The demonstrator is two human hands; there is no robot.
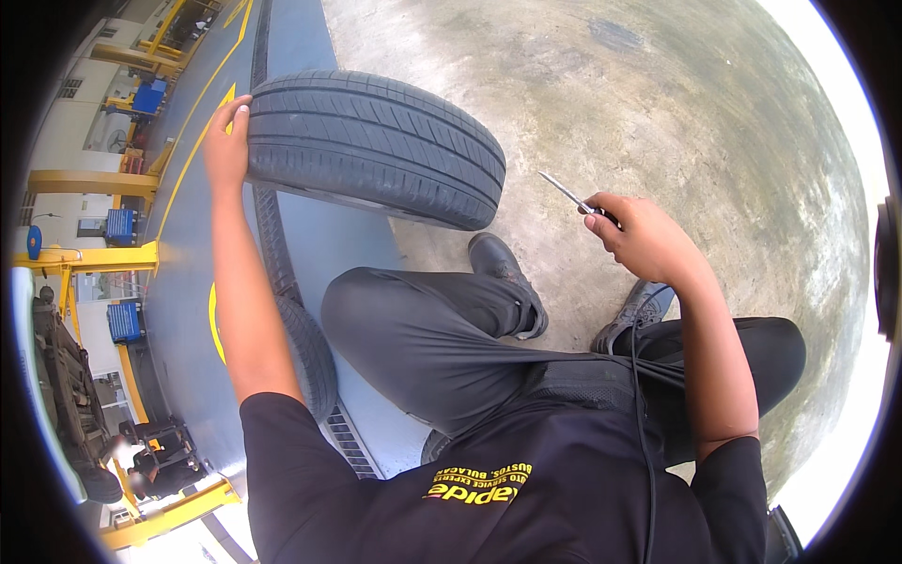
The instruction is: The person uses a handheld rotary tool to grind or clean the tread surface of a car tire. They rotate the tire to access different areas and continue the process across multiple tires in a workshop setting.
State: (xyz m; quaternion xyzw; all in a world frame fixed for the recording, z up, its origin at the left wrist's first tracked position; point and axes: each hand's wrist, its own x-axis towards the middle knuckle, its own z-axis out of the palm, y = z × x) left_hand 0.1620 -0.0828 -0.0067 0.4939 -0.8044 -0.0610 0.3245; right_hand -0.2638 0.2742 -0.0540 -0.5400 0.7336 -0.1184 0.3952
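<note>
A: Where's the car tyre (pixel 376 141), and what are the hands on?
B: Ahead of the person, left of centre, tread toward the camera, near the left boot (pixel 498 258). Left hand (pixel 227 146) touches its left end, fingertips at the tread edge; can't tell if it grips or only braces. Right hand (pixel 644 230) is clamped on a screwdriver-like tool (pixel 566 194), shaft pointing at the tyre but not touching. Hands well apart
A: How will it handle?
B: Likely heavy and awkward one-handed. Stiff tread, sidewalls with some give, not fragile. Grooves should give decent grip unless wet or dusty. Main risk I'd expect: rolling or tipping
A: Best hold?
B: Both hands, opposite ends of the tread, palms flat, fingers over the shoulders. Tool down first
</note>
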